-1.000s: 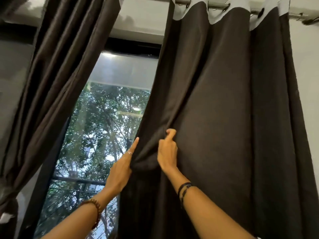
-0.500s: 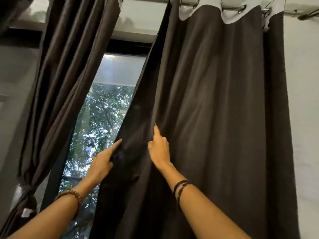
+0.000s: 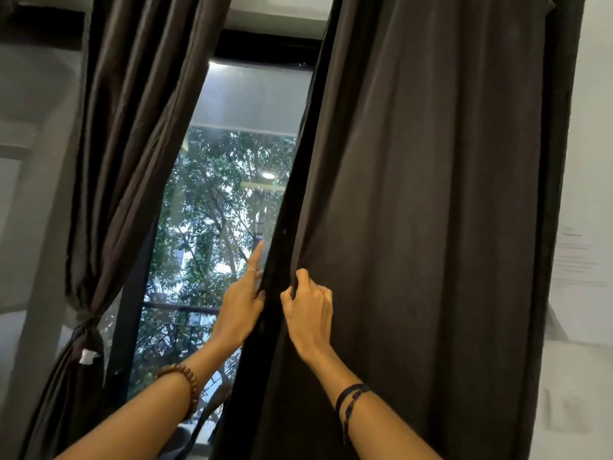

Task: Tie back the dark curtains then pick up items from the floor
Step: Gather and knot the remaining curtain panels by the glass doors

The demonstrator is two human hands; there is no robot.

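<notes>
Dark brown fabric of the left curtain (image 3: 126, 161) is already gathered and knotted low by the window (image 3: 219, 227), so half the tying looks done. Right curtain (image 3: 431, 210) hangs loose: the right hand (image 3: 310, 313) bunches its inner edge in curled fingers, the left hand (image 3: 240, 307) lies flat-fingered against that edge. Floor pickup remains. No legible writing; the wall paper (image 3: 578, 257) is blurred

Can't see most of the left hand (image 3: 240, 307), its fingers go behind the right curtain (image 3: 431, 227) edge just left of where the right hand (image 3: 308, 313) bunches the fabric. Right fingertips are buried in the fold too. Curtain top and hem are cropped out, and the paper on the wall (image 3: 578, 260) far right of the grip is unreadable.
</notes>
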